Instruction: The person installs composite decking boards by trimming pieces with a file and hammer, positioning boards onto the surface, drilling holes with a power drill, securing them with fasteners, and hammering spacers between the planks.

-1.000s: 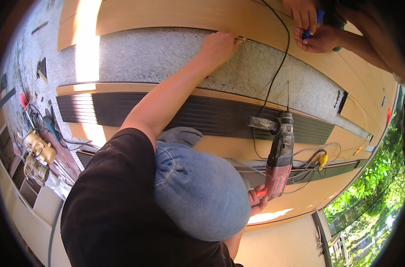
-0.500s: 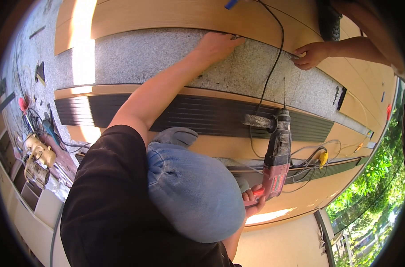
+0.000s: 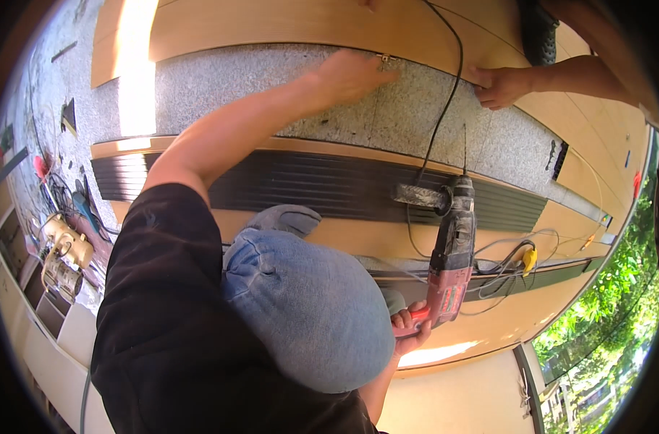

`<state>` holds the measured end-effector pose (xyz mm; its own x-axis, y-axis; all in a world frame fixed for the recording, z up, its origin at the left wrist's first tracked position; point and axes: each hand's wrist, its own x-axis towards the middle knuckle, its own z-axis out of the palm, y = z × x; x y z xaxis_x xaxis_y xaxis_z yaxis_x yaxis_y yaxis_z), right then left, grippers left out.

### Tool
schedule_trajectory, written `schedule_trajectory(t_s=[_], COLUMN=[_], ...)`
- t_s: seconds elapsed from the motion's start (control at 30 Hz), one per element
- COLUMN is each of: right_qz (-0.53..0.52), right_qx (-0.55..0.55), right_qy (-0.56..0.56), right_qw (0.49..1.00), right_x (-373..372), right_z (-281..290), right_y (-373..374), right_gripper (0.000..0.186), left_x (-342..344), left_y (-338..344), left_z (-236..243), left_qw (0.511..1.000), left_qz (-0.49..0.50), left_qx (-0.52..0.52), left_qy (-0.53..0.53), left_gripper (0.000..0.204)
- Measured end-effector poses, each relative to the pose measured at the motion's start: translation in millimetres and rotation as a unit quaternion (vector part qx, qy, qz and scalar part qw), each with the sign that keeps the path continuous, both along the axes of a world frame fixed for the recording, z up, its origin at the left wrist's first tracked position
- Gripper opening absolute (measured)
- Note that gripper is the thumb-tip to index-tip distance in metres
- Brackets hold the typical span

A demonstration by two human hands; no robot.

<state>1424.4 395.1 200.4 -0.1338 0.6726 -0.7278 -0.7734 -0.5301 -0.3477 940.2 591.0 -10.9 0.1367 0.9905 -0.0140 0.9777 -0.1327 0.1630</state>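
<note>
My left hand (image 3: 355, 76), blurred, reaches over the speckled grey floor (image 3: 192, 94) beside a small metal clip (image 3: 385, 58) at the edge of a tan plank (image 3: 242, 22); its fingers are unclear. My right hand (image 3: 409, 325) grips the handle of a red-and-black rotary drill (image 3: 449, 260). The drill’s long thin bit points up the picture, above a dark ribbed board (image 3: 315, 184). My blue denim knee (image 3: 307, 304) lies in front. A co-worker’s hand (image 3: 503, 88) is at the plank edge to the right of mine.
A black cable (image 3: 456, 58) crosses the boards. Coiled cords with a yellow plug (image 3: 528, 259) lie right of the drill. A beige power tool (image 3: 67, 242) and tangled leads sit at the left. The co-worker’s dark shoe (image 3: 539, 40) is at top right; greenery shows at lower right.
My left forearm has shifted left and my left hand has come slightly off the clip. The co-worker’s upper hand and the blue object it held have left that spot.
</note>
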Motion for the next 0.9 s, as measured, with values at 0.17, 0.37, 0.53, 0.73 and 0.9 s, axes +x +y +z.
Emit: schedule_trajectory(t_s=[0.17, 0.37, 0.53, 0.73, 0.9], right_qz=[-0.006, 0.046, -0.002, 0.026, 0.01], right_qx=[-0.001, 0.012, 0.005, 0.036, 0.028], right_qy=[-0.012, 0.036, 0.008, -0.034, -0.063], right_qw=[1.0, 0.998, 1.0, 0.998, 0.998], right_x=[0, -18, -2, -12, -11], right_z=[1, 13, 4, 8, 8], right_y=[0, 8, -1, 0, -4], right_gripper=[0.051, 0.053, 0.05, 0.047, 0.046], left_x=[-2, -82, -97, -98, -110], left_y=[-90, -130, -124, -119, -107], left_z=[31, 17, 6, -16, -16], left_qw=[0.98, 0.908, 0.855, 0.548, 0.163], left_qz=[0.084, 0.353, 0.417, 0.583, 0.504], left_qx=[-0.032, 0.051, 0.061, 0.062, 0.135], left_qy=[-0.177, -0.219, -0.302, -0.597, -0.837], left_gripper=[0.042, 0.03, 0.028, 0.034, 0.031])
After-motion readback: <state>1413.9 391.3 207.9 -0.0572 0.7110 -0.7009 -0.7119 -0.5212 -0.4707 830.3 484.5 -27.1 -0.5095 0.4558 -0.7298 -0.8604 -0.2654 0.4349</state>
